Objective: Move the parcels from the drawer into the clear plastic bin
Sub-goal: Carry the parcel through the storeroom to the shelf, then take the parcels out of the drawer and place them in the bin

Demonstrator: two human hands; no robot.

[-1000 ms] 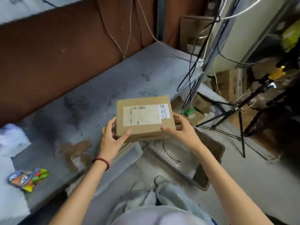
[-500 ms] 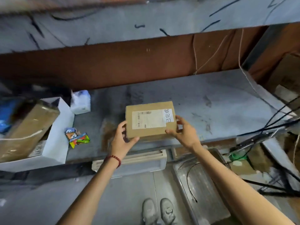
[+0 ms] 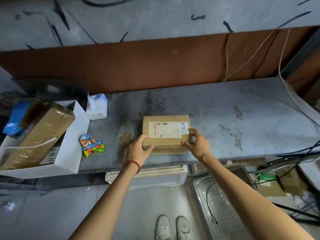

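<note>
As left hand [image 3: 136, 150] grips and right hand [image 3: 198, 144] seemingly pinches the mid-transfer parcel [image 3: 166, 134], tabletop [image 3: 242, 108] 6 o'clock, a lift binward looks due.

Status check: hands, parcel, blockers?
Left hand grips cardboard parcel near-left corner; right hand holds right edge. Parcel at grey table, contact unclear. No obstruction around it.

The small box [image 3: 166, 134] sits on the table [image 3: 233, 118], near the front edge. The left hand [image 3: 138, 150] holds it at seven o'clock, and the right hand [image 3: 198, 144] holds it at four. At nine o'clock lies a little packet [image 3: 91, 144]. Further that way, an open box [image 3: 69, 153] holds a big parcel [image 3: 38, 134]. A tissue pack [image 3: 96, 107] stands at ten. The drawer [image 3: 155, 179] sits at six, under the table.
</note>
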